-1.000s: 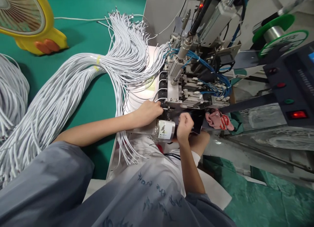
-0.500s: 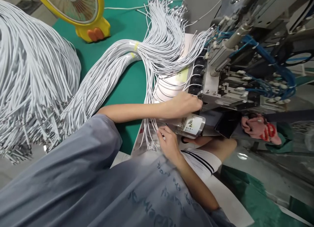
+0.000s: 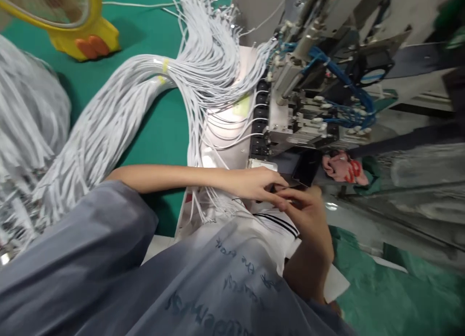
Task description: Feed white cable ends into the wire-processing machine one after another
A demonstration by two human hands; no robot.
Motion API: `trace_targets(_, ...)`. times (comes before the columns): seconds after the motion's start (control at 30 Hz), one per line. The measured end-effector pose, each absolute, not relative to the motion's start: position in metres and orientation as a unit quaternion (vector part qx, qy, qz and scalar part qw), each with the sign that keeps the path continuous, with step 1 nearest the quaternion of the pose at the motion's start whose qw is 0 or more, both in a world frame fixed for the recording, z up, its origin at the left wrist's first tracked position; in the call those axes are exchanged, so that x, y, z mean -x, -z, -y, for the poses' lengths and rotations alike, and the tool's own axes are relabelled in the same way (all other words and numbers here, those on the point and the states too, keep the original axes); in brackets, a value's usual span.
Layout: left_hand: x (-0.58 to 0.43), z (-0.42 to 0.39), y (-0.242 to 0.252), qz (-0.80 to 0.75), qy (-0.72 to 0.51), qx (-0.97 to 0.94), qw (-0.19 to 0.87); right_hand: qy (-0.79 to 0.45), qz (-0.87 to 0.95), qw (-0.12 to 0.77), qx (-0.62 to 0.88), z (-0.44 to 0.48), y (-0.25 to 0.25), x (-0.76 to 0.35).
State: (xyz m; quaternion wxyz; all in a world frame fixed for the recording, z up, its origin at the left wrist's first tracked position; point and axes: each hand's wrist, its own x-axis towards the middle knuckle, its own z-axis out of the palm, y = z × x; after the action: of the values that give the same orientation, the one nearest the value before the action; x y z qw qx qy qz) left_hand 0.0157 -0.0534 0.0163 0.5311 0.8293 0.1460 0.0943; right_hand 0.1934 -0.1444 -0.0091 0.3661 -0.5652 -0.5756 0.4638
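My left hand [image 3: 264, 184] and my right hand [image 3: 307, 207] meet in front of the machine, fingertips bent toward each other. Both are closed at the fingertips. Whatever lies between them is too small and hidden to make out. White cables [image 3: 194, 118] run under my left forearm, and their loose ends [image 3: 214, 205] spread out below it. Several single cables curve into a row of black slots [image 3: 258, 118] along the machine's edge. A clear jar [image 3: 263, 165] is partly covered by my left hand.
The machine [image 3: 290, 93] with metal cylinders and blue hoses stands to the right. A taped cable bundle [image 3: 119, 93] crosses the green table [image 3: 160, 127]. A yellow fan [image 3: 85, 38] stands at the upper left. A dark phone-like slab [image 3: 307, 167] and pink cloth [image 3: 341, 167] lie beyond my hands.
My left hand has come away from the slots toward me. My right hand has left the loose cable ends and moved right to meet it. The view has shifted right.
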Motion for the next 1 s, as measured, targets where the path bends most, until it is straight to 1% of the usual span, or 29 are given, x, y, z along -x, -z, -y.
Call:
trace_targets(0.1,-0.016,0.056,-0.018,-0.187,-0.090,-0.768,0.606,-0.503,0.450,0.489,0.553,0.148,0.006,-0.195)
trace_targets(0.17,-0.017,0.058,-0.019,-0.209,-0.088,-0.731,0.644,-0.541,0.408,0.535,0.505,0.148,0.006,-0.191)
trace_targets(0.27,-0.017,0.060,-0.022,-0.218,-0.109,-0.716,0.654,-0.566,0.382,0.575,0.451,0.147,0.008,-0.186)
trace_targets(0.43,-0.018,0.058,-0.021,-0.211,-0.137,-0.734,0.631,-0.576,0.375,0.573,0.446,0.145,0.009,-0.186)
trace_targets(0.6,-0.020,0.056,-0.019,-0.206,-0.195,-0.796,0.535,-0.565,0.367,0.559,0.484,0.145,0.014,-0.188)
trace_targets(0.7,-0.020,0.056,-0.019,-0.216,-0.201,-0.807,0.511,-0.543,0.381,0.549,0.508,0.144,0.017,-0.186)
trace_targets(0.9,-0.019,0.054,-0.022,-0.185,-0.180,-0.813,0.522,-0.412,0.477,0.550,0.548,0.142,0.010,-0.182)
trace_targets(1.0,-0.017,0.051,-0.019,-0.179,-0.186,-0.851,0.458,-0.349,0.523,0.515,0.583,0.142,0.002,-0.184)
